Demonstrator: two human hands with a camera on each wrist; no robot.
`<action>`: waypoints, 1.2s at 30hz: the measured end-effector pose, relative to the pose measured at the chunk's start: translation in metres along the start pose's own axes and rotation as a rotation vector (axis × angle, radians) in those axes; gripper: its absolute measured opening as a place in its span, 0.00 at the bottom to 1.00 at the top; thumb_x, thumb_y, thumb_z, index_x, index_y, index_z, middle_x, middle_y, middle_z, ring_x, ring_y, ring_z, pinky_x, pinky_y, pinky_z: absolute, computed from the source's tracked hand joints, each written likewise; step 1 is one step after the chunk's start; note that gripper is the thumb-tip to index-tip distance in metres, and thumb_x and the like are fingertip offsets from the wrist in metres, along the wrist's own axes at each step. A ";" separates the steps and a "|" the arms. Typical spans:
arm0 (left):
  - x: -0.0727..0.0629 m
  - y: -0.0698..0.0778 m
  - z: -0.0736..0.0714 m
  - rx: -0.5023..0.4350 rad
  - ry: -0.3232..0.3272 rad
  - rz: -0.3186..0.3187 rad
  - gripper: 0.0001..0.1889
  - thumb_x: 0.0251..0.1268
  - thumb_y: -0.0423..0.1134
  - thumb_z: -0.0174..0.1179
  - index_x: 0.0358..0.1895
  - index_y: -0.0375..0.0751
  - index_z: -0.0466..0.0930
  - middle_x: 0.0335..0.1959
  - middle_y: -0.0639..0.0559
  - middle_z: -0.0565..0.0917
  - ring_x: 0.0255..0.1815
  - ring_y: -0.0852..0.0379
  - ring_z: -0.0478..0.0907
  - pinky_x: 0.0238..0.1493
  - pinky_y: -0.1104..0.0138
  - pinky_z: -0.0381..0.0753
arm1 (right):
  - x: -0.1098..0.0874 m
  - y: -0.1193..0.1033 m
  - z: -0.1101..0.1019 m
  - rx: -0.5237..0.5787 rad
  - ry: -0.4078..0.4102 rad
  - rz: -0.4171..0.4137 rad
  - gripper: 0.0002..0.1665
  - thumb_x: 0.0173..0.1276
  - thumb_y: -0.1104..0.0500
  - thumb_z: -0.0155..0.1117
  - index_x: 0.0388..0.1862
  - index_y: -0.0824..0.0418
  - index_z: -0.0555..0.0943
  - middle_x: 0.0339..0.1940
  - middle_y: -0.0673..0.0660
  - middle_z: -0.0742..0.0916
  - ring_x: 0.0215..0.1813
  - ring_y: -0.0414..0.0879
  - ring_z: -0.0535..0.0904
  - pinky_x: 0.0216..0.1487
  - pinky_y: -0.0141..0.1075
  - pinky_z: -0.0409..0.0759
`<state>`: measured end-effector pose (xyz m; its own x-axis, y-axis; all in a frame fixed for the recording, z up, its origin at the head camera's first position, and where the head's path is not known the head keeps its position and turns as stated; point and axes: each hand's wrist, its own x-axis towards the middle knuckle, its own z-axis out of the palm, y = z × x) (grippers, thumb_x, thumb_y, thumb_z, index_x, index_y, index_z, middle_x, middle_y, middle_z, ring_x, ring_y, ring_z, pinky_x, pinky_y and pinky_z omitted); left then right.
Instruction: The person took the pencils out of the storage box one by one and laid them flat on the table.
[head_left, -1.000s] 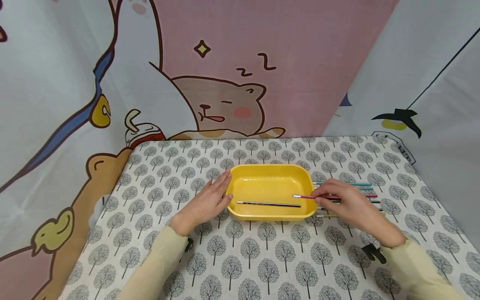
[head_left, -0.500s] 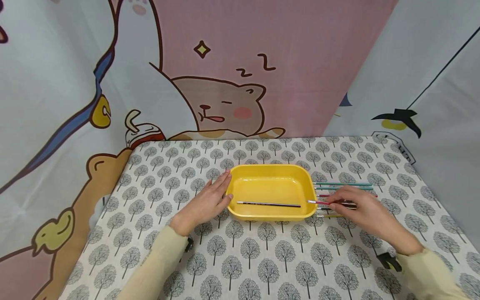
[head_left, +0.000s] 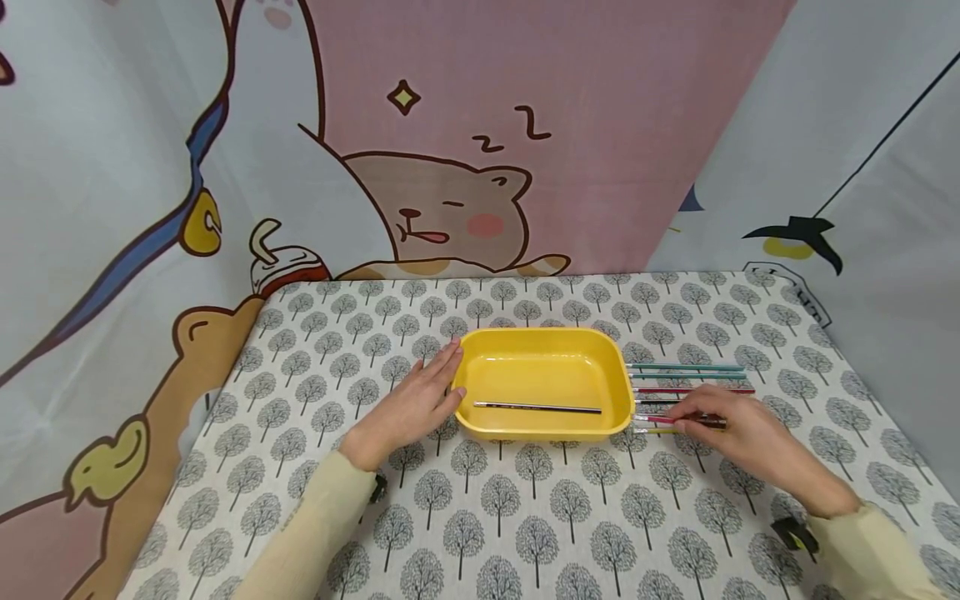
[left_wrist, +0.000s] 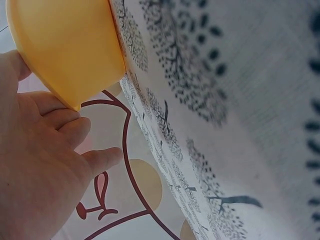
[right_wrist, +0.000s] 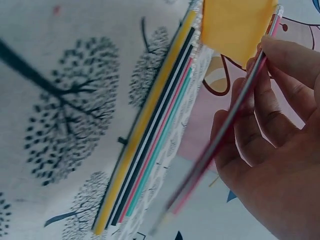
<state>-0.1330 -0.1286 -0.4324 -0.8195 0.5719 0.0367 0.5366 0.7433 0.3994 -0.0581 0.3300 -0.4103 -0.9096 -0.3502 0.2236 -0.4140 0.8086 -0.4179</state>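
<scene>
A yellow plastic tray stands mid-table with one black pencil lying in it. My left hand rests against the tray's left wall, fingers mostly straight; the left wrist view has the fingertips right at the tray. Between thumb and fingers, my right hand pinches a slim red pencil with a glittery end, just right of the tray. Beneath it lies a row of similar pencils: two teal pencils, a red one, dark ones and a yellow pencil. The hand partly hides the row.
White cloth with black tree prints covers the table. A cartoon-printed curtain rises along the back and sides. The pencil row's glittery ends lie close to the tray's right wall. Dark wrist straps show at both sleeves.
The right hand has drawn the red pencil back from over the tray, to the right and nearer the body, low over the row. The left hand and tray have stayed put.
</scene>
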 end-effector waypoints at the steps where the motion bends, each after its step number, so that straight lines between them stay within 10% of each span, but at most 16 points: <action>1: 0.000 0.000 0.000 0.001 -0.001 -0.001 0.35 0.85 0.51 0.44 0.83 0.36 0.47 0.85 0.51 0.41 0.84 0.48 0.47 0.80 0.40 0.52 | -0.001 0.001 0.001 -0.006 0.000 0.000 0.15 0.61 0.61 0.79 0.42 0.41 0.89 0.44 0.41 0.88 0.43 0.34 0.81 0.40 0.37 0.86; 10: 0.001 -0.001 0.000 0.010 -0.003 0.001 0.35 0.85 0.51 0.44 0.83 0.37 0.47 0.85 0.52 0.41 0.85 0.48 0.47 0.79 0.40 0.53 | -0.007 0.011 0.004 0.010 -0.024 -0.004 0.18 0.59 0.64 0.80 0.41 0.41 0.89 0.45 0.47 0.89 0.46 0.43 0.84 0.43 0.40 0.88; 17: 0.000 -0.001 -0.001 0.008 -0.007 -0.001 0.35 0.85 0.51 0.44 0.83 0.36 0.47 0.85 0.51 0.41 0.85 0.48 0.46 0.79 0.40 0.52 | -0.012 0.018 0.012 0.038 -0.007 -0.043 0.19 0.56 0.67 0.80 0.40 0.43 0.89 0.39 0.39 0.86 0.37 0.29 0.80 0.33 0.29 0.84; 36: 0.000 0.001 -0.002 0.022 -0.014 -0.004 0.34 0.86 0.51 0.42 0.83 0.36 0.47 0.85 0.50 0.41 0.84 0.44 0.49 0.79 0.40 0.52 | -0.013 0.024 0.023 0.041 -0.108 -0.004 0.14 0.60 0.63 0.79 0.41 0.46 0.90 0.38 0.37 0.85 0.36 0.29 0.77 0.33 0.30 0.82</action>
<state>-0.1323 -0.1283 -0.4303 -0.8187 0.5738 0.0222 0.5380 0.7530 0.3788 -0.0573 0.3428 -0.4438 -0.9056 -0.4039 0.1296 -0.4163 0.7878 -0.4539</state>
